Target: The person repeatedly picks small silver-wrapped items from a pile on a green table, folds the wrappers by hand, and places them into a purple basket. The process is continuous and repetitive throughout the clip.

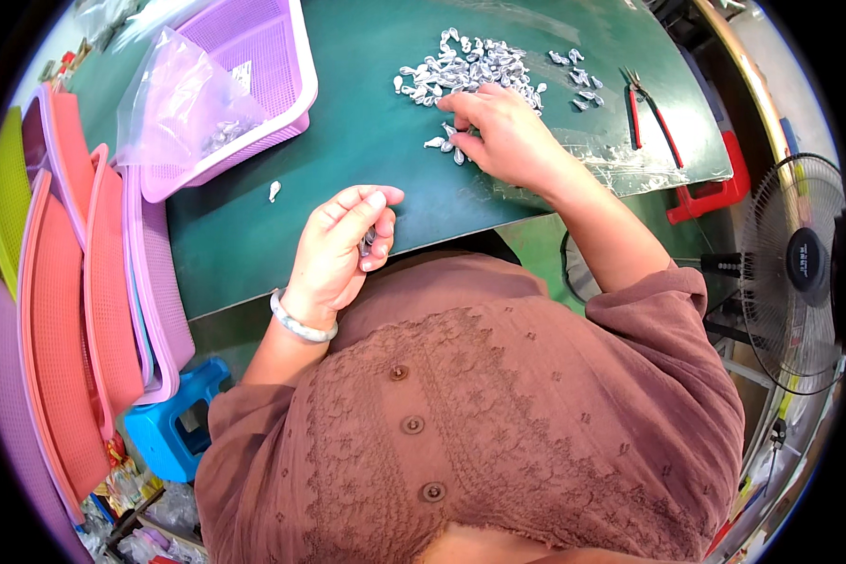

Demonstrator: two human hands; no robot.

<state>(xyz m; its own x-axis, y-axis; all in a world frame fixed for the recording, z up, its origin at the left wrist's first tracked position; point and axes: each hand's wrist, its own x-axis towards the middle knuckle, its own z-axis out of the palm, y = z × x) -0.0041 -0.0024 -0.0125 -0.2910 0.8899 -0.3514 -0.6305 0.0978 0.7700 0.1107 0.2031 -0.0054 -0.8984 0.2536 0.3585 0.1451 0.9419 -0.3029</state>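
On the green table top lies a loose heap of small silvery-grey, teardrop-shaped pieces [470, 68]. My right hand [508, 136] rests at the heap's near edge, its index finger and thumb apart. A few grey pieces [448, 141] lie just beside its thumb. My left hand [343, 235], a pale bangle on its wrist, is held near the table's front edge. Its fingers are curled around several of the same grey pieces [367, 242], which show partly in the palm. One single piece [274, 192] lies on the table to its left.
A purple basket [301, 103] stands at the table's left, with a clear plastic bag [174, 113] of grey pieces in it. Red-handled pliers [635, 117] lie at right, near a small separate group of pieces [581, 79]. Stacked baskets [52, 329], a blue stool [164, 437] and a fan [790, 273] flank me.
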